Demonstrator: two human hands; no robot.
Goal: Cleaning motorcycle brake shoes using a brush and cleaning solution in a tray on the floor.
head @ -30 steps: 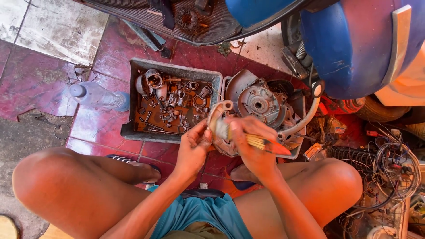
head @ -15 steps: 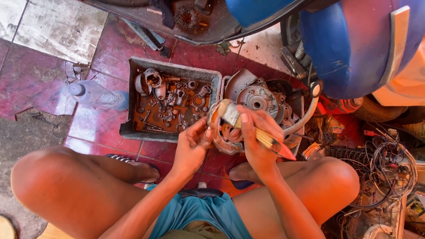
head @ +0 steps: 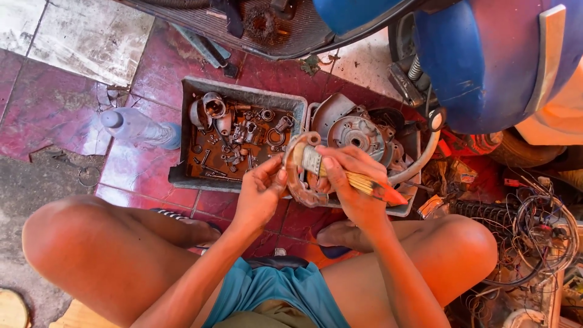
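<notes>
rusty ring part (head: pixel 302 182), wooden-handled brush (head: pixel 346 175) across it

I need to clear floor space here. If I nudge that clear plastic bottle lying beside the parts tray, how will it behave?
The plastic bottle lies on its side on the tiles, so it would probably roll. It looks thin-walled and clear, so it is likely light and may dent if squeezed. It lies apart from the parts tray.

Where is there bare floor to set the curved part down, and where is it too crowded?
Bare red tile lies left of the parts tray, beyond the plastic bottle, and a narrow strip runs between the tray and the left knee. Pale tile at the top left is bare too. To the right, engine parts and tangled wires crowd the floor.
</notes>
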